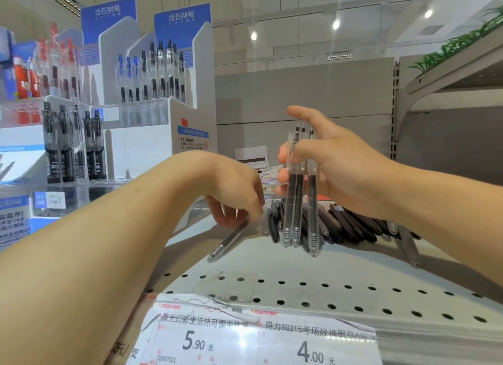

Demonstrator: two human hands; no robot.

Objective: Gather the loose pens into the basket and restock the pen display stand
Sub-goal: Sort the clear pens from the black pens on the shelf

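Note:
My right hand [334,163] grips a bunch of three clear pens with black refills [299,201], held upright above the shelf. My left hand [234,196] reaches down and pinches one more clear pen [228,241], which slants toward the shelf's front. Behind both hands a pile of loose dark pens [345,224] lies on the grey perforated shelf [326,272]. The white and blue pen display stand [152,136] rises at the left, its tiers holding upright pens. No basket shows in this view.
Price labels [245,337] hang along the shelf's front edge. A single clear pen [409,246] lies at the right end of the pile. Small cards [253,158] stand at the back of the shelf. An upper shelf with green plants [457,46] juts out at the right.

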